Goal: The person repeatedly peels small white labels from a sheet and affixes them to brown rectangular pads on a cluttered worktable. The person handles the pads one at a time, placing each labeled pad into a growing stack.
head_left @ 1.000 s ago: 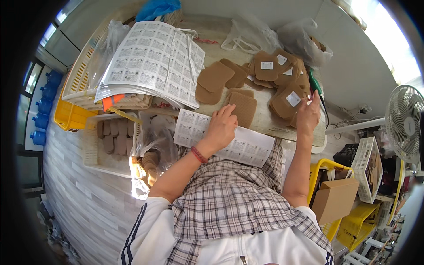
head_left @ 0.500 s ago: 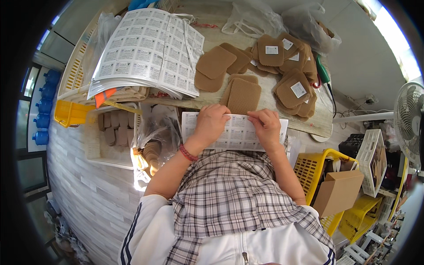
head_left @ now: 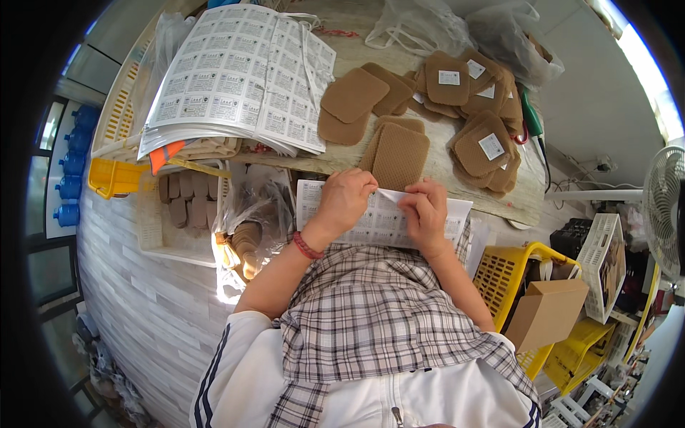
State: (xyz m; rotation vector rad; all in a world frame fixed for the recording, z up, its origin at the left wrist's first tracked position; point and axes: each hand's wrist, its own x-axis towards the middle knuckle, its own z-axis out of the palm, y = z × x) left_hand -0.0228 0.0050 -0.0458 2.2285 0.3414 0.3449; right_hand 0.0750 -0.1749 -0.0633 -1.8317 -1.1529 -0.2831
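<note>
A sheet of printed labels (head_left: pixel 378 220) lies in my lap against the table's front edge. My left hand (head_left: pixel 344 203) is closed in a pinch at the sheet's upper edge. My right hand (head_left: pixel 427 214) pinches the sheet a little to the right, its fingers curled. Between the fingertips the sheet's top edge looks lifted or bent; whether a label is coming loose I cannot tell. Just beyond the hands lies a small stack of brown textured pads (head_left: pixel 401 153). Farther right, brown pads (head_left: pixel 479 151) carry white labels. Plain brown pads (head_left: pixel 354 96) spread to the left.
A thick pile of label sheets (head_left: pixel 214 78) covers the table's left side. Clear plastic bags (head_left: pixel 421 28) and a green-handled tool (head_left: pixel 529 110) are at the back and right. Crates stand low on both sides: a white one (head_left: pixel 153 235) and a yellow one (head_left: pixel 499 271) with a cardboard box (head_left: pixel 548 314).
My right fingers have moved slightly down and curled more. Left fingertips have drawn together at the sheet's edge, which now looks bent between the hands. The view has shifted a little.
</note>
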